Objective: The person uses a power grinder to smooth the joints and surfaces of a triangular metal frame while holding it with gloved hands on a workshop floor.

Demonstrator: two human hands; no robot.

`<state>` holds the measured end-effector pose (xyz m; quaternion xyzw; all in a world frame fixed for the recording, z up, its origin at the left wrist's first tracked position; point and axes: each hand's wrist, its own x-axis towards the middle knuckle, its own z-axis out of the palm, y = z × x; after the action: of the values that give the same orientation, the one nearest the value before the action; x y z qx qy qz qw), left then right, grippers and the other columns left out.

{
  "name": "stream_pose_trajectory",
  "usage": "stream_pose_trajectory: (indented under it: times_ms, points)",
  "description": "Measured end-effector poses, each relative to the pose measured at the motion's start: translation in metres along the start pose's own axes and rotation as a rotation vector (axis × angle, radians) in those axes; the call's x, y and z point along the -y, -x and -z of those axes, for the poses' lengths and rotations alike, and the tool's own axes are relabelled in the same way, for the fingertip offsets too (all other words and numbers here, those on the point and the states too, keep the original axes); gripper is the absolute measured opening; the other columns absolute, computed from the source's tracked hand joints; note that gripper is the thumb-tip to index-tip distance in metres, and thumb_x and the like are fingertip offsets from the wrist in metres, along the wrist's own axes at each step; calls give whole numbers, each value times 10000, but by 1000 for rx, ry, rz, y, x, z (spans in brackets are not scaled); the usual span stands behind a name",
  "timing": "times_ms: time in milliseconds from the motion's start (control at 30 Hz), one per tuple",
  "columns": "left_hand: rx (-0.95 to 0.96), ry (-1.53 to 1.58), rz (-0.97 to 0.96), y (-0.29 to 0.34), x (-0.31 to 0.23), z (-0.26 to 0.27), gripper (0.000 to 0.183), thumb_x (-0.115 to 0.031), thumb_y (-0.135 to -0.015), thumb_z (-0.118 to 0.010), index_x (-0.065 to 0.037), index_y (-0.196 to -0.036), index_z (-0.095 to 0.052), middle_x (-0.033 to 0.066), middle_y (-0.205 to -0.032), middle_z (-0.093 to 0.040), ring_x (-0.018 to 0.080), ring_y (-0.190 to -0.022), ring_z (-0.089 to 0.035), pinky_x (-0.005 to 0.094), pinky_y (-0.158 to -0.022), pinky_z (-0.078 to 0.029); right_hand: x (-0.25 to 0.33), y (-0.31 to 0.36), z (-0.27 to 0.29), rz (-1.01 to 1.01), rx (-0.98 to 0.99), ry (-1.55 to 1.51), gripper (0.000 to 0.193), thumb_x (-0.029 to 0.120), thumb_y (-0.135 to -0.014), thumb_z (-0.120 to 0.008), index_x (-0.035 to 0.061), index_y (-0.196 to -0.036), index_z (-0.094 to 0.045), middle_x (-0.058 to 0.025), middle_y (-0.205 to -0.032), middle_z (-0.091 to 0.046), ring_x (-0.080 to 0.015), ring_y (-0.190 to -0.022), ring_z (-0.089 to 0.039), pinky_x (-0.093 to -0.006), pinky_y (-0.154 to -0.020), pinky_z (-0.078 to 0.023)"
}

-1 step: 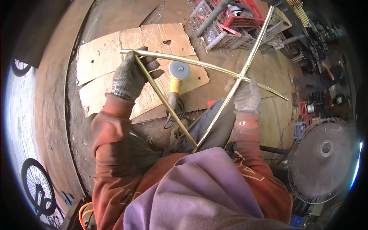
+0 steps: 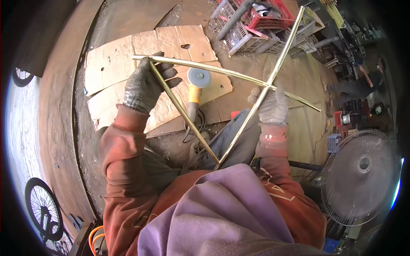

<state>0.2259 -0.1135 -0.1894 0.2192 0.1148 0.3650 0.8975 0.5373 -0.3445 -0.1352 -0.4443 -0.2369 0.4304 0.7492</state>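
Observation:
A frame of thin gold-coloured metal tubes (image 2: 210, 68) spans the space before me. Two tubes cross at the right, and a third runs from the upper left corner to a joint close to my body. At that corner my left hand (image 2: 144, 83), in a dark grey glove, holds the frame, its fingers reaching past the tube. My right hand (image 2: 273, 106), in a paler glove, grips around the crossing; the tubes partly cover its fingers. Beyond the frame an angle grinder (image 2: 195, 91) with a grey disc and yellow collar lies on flattened cardboard (image 2: 115, 55).
Stacked plastic crates (image 2: 245, 40), one of them red (image 2: 267, 21), stand at the far right. A round caged fan (image 2: 358, 177) is at my right. Further right a person (image 2: 361, 83) is beside cluttered equipment. A bicycle wheel (image 2: 42, 209) shows at the lower left.

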Motion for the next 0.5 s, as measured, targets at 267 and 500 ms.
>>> stream_pose_trajectory:
  times_ms: [267, 500]
  points:
    - [-95, -113, -23, 3, -9, -8, 475, -429, -1027, -491, -33, -1272, -590, 114, -1031, -686, 269, -951, -681, 483, -874, -549, -6, 7, -35, -225, -59, -111, 770, 714, -945, -403, 14, -1180, -622, -214, -798, -682, -201, -439, -542, -300, -380, -413]
    - [-450, -1015, -836, 60, -55, -118, 337, -69, -936, -681, 64, -1239, -616, 174, -1146, -689, 222, -1075, -662, 296, -929, -531, 1, 16, -40, -169, -37, -269, 807, 748, -904, -443, -8, -1112, -636, -194, -780, -657, -209, -423, -512, -293, -372, -398]
